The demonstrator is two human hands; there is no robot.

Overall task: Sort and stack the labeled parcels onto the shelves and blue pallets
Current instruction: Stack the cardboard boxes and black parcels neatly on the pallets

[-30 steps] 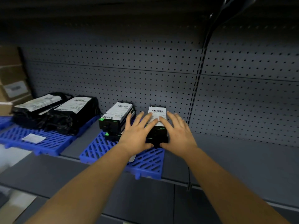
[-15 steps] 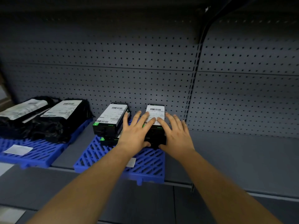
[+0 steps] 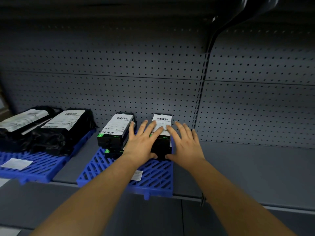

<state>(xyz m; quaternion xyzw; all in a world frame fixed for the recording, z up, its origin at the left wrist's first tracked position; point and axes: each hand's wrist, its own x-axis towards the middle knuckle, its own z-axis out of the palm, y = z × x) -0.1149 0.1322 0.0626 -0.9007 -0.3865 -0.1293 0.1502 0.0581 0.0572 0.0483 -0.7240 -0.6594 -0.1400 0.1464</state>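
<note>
Both forearms reach in over the blue pallet [image 3: 153, 183]. Left hand [image 3: 141, 143] and right hand [image 3: 185, 145] lie flat, fingers spread, on the right box stack [image 3: 162, 133]. Its long axis runs straight back toward the pegboard [image 3: 136, 92], barcode at the far end.

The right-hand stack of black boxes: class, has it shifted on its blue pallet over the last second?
No. The right-hand stack keeps its place on the blue pallet, beside the left stack; only the camera moved.
</note>
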